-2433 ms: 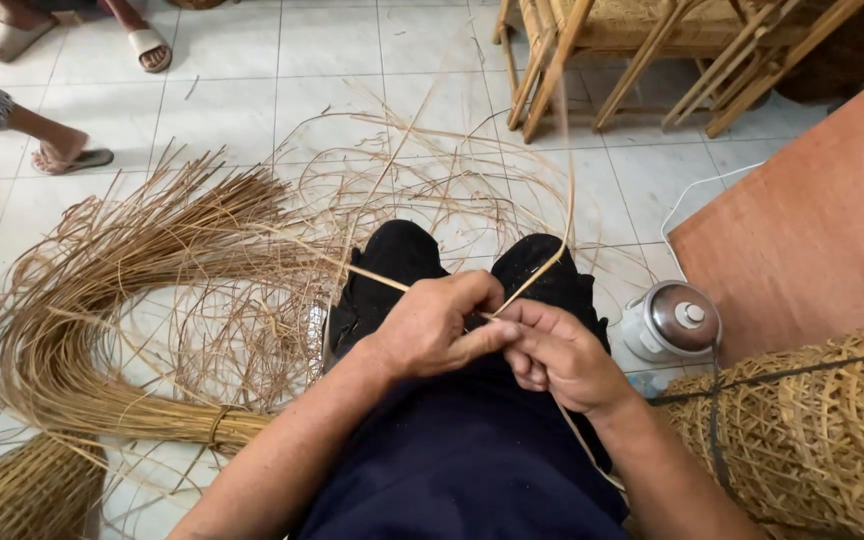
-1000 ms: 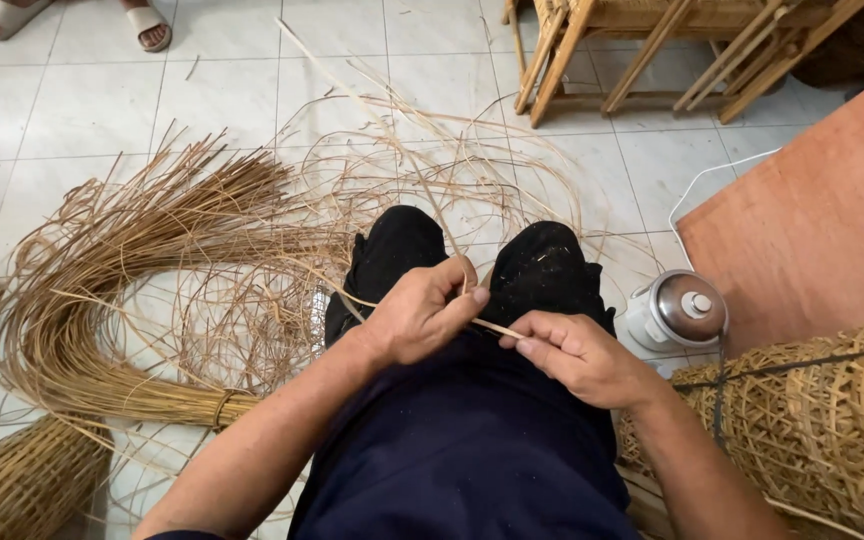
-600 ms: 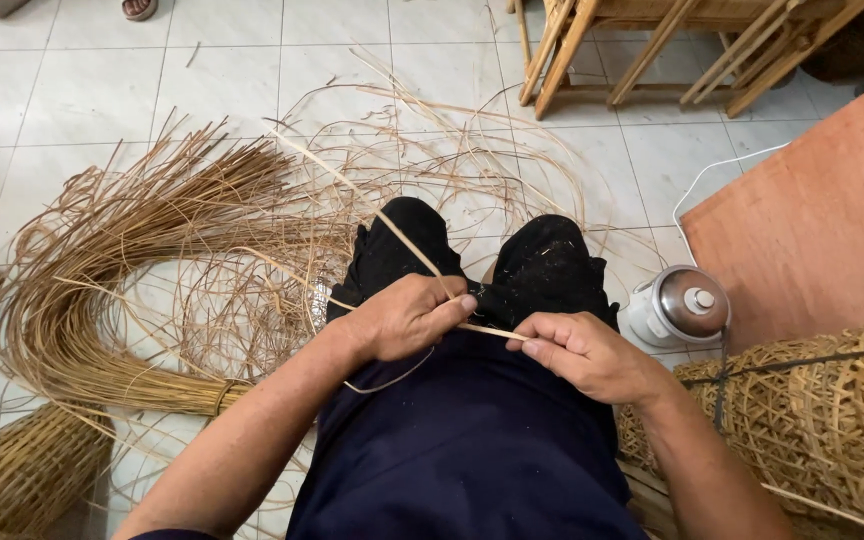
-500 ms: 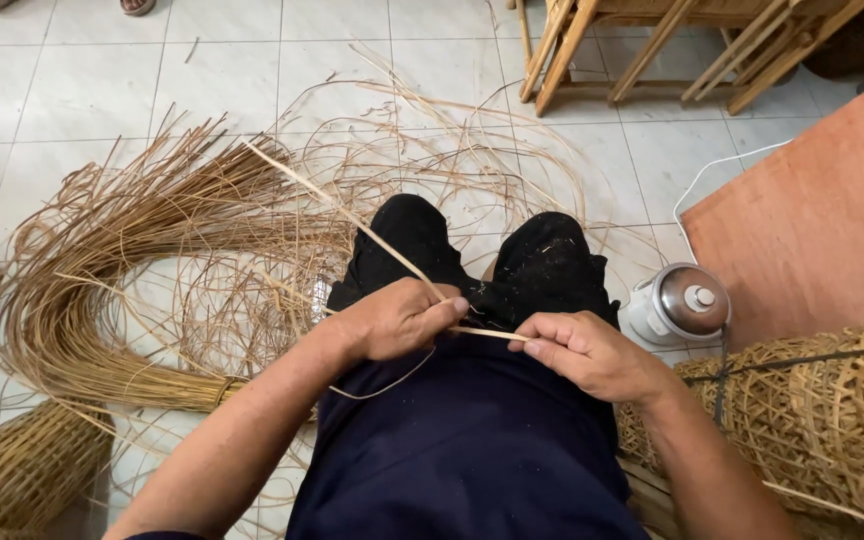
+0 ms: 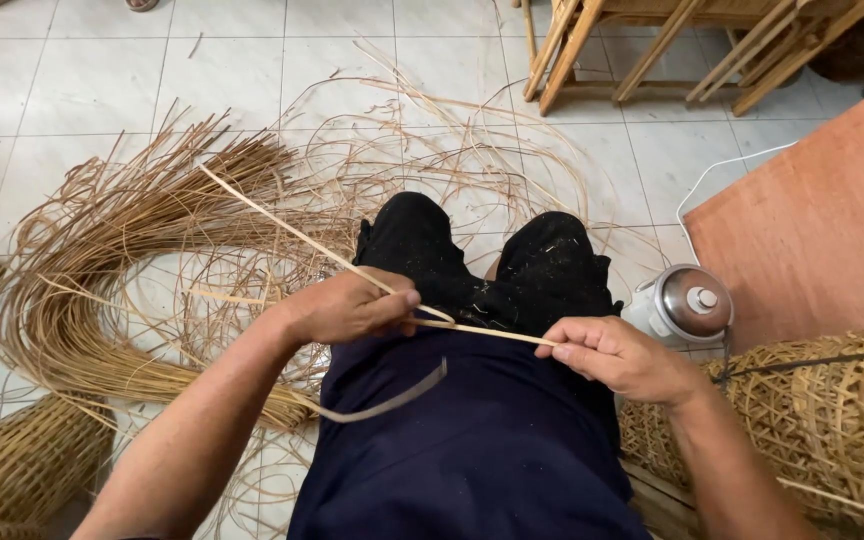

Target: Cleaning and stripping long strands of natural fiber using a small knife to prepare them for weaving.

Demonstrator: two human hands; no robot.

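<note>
I sit on a tiled floor with a thin rattan strip (image 5: 482, 331) stretched across my lap between both hands. My left hand (image 5: 347, 305) pinches the strip near my left knee; from there one end runs up and left over the floor, and a loose curl hangs below onto my dark shorts. My right hand (image 5: 617, 357) pinches the other end of the strip, a little lower and to the right. The two hands are about a hand's width apart.
A big bundle of rattan strips (image 5: 102, 260) curves over the floor at left, with loose strands beyond my knees. Woven baskets stand at right (image 5: 822, 410) and lower left (image 5: 12, 480). A small steel-lidded cooker (image 5: 687, 305), a brown board (image 5: 822, 220) and wooden chair legs (image 5: 642, 50) lie right and ahead.
My hands have drawn apart along the strip, the left moving left and the right moving right. The strip's free end swung out to the upper left, and a loop dropped onto my lap.
</note>
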